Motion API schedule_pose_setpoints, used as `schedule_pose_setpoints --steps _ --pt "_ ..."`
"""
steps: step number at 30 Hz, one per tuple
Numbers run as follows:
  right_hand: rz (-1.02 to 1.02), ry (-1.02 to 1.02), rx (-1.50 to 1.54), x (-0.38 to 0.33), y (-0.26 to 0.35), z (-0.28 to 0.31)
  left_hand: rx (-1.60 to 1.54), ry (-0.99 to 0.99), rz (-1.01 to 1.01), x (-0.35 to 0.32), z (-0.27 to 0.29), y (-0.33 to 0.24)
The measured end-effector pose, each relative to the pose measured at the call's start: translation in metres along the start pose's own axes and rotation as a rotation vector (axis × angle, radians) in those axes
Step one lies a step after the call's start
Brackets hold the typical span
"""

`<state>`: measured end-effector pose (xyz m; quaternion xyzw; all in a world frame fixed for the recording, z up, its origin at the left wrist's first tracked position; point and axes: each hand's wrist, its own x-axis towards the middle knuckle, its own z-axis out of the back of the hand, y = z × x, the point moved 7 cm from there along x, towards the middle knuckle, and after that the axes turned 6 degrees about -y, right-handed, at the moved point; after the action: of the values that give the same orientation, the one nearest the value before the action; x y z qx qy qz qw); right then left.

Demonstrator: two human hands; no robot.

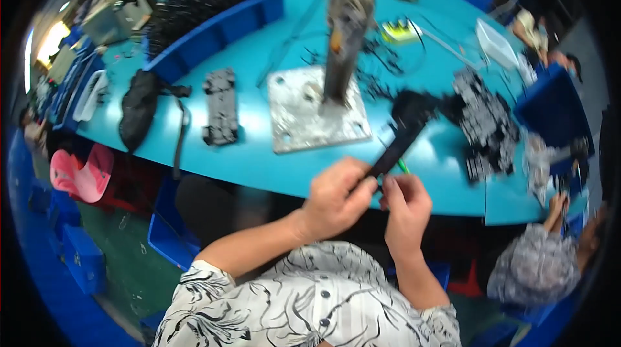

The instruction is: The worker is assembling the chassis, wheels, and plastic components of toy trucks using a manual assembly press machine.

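The black bar-shaped part [402, 137] is gripped by the left hand [336, 195]; the right hand [406, 203], closed at its lower end, is best kept close and steady.

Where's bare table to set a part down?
Free: table front strip between the black part block and steel base plate. Crowded: right side, by the black parts pile.

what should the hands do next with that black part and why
Probably steady the long black part before anything else: the left hand grips its lower end, the right hand pinches beside it, and its far end is blurred, jutting over the blue table.
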<state>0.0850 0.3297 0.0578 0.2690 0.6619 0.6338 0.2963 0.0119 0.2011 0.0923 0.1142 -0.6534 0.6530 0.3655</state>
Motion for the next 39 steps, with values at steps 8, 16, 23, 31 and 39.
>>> schedule_pose_setpoints --steps 8,16,23,31,39 --pt "0.142 -0.038 0.045 -0.003 0.001 0.012 0.028 -0.003 -0.261 0.002 -0.007 -0.018" --pt "0.342 0.176 0.028 -0.009 0.013 -0.009 0.291 0.053 -0.448 0.003 -0.007 -0.021" --pt "-0.11 0.002 0.365 -0.01 -0.014 -0.006 0.539 0.17 -0.682 -0.021 -0.018 -0.02" --pt "-0.277 -0.09 0.331 0.004 -0.039 -0.003 0.012 0.267 -0.249 -0.005 0.017 0.005" --pt "-0.278 0.154 0.347 0.011 -0.038 -0.025 -0.177 0.039 0.584 -0.018 0.044 0.08"
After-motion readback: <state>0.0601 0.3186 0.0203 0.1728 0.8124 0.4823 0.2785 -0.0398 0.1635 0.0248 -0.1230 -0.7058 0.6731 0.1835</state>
